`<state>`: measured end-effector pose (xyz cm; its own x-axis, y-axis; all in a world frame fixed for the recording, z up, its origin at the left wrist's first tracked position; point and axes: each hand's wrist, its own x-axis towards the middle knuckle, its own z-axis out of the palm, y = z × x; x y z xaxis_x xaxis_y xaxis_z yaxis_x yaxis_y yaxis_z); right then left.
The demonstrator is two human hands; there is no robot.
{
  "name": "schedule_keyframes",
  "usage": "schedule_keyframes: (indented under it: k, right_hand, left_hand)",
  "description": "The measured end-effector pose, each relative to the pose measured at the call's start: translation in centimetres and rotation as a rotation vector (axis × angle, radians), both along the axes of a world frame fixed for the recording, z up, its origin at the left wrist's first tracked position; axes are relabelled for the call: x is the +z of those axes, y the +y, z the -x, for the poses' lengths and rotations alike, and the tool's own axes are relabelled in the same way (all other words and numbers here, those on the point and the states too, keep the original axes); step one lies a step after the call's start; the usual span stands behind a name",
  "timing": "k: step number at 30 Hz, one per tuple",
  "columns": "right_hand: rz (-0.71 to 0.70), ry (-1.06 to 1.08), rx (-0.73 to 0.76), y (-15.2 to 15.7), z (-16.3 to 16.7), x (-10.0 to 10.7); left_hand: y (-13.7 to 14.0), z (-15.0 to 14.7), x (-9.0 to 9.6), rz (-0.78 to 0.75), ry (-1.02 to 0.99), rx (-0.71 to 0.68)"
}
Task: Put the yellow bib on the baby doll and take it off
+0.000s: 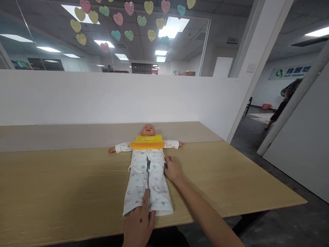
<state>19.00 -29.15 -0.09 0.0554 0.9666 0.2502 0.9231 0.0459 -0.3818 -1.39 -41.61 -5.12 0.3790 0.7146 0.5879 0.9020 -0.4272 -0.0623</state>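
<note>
a glass partition [183,51] and ceiling light panels [176,26] suggest an office.

Tabletop [64,185] open left of doll [140,166]; right forearm [203,212] obstructs other side; wall [159,99] behind.

Matt cloth trousers [158,187], smooth bib [147,141]

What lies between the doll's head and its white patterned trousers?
In the head view, a yellow bib with an orange lower edge, then the lower part of the white patterned top.
</note>
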Motion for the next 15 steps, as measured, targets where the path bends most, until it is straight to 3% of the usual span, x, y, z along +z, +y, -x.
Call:
schedule_keyframes:
  k: [9,15]
  right_hand:
    - [-0.007,0.025,0.004,0.2,-0.2,-0.4]
    - [0.009,0.023,0.013,0.1,-0.2,-0.3]
  left_hand:
    - [-1.3,-0.7,1.1,0.054,-0.166,-0.030]
    - [-2.7,-1.0,0.0,-0.001,-0.310,-0.112]
